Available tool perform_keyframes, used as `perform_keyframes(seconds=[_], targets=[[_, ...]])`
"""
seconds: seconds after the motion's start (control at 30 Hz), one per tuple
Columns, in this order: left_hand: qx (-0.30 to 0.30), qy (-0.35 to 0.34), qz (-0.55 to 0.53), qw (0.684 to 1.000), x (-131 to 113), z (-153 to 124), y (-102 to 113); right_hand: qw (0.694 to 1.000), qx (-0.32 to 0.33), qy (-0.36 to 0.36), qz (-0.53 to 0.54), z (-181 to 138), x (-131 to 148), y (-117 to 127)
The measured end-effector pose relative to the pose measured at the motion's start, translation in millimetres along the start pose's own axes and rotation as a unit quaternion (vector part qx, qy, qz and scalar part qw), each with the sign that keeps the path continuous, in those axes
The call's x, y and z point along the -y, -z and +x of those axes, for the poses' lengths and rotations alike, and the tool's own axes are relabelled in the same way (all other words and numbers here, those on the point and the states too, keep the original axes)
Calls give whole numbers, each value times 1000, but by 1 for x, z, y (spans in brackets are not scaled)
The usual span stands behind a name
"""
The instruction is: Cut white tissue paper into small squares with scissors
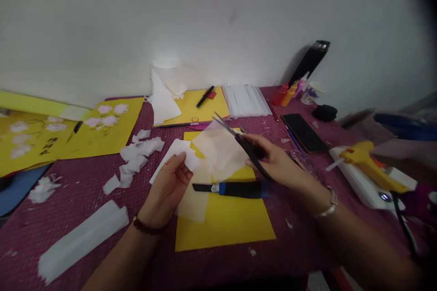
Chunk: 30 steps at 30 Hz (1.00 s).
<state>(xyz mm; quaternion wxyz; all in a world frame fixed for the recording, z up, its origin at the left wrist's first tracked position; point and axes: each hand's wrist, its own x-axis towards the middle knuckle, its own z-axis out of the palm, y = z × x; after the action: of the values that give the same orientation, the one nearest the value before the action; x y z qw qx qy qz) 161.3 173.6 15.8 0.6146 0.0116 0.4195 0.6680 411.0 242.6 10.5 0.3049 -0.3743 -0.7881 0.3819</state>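
My left hand (169,186) pinches a folded piece of white tissue paper (180,152) above a yellow sheet (225,220) on the maroon table. My right hand (280,161) grips black scissors (239,138), their blades pointing up and left, close to a thin translucent paper (220,152) that hangs between the hands. A blue and black utility knife (235,188) lies on the yellow sheet just below both hands.
White paper scraps (138,154) litter the left. A folded white strip (82,238) lies front left. Yellow card with white flowers (85,132) sits far left. A phone (303,132), paint bottles (288,93), a yellow glue gun (370,163) and a black marker (205,96) lie behind and right.
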Motion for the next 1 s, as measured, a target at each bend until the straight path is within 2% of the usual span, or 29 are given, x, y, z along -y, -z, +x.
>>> perform_keyframes(seconds=[0.07,0.13,0.17,0.27,0.37,0.67,0.77,0.83,1.0], targets=[[-30,9,-20,999,-4,1,-2,982,111,-15,151,-15,19,3],[-42,6,-36,998,-8,2,-3,946,177,-40,269,-31,34,2],[-43,3,-39,998,-10,3,-3,930,211,-64,294,-38,38,-1],[-51,-11,-38,998,-14,3,-3,896,251,-111,350,-48,39,-14],[-47,-17,-33,998,-15,2,-3,870,289,-128,379,-45,31,-24],[-16,-39,-33,999,-19,3,2,859,327,-132,372,-39,20,-29],[-10,-50,-37,998,-18,3,4,863,311,-133,375,-40,21,-31],[9,-59,-23,998,-15,1,4,860,298,-131,393,-40,20,-34],[87,-80,37,992,-7,-4,2,825,301,-150,454,-43,14,-40]])
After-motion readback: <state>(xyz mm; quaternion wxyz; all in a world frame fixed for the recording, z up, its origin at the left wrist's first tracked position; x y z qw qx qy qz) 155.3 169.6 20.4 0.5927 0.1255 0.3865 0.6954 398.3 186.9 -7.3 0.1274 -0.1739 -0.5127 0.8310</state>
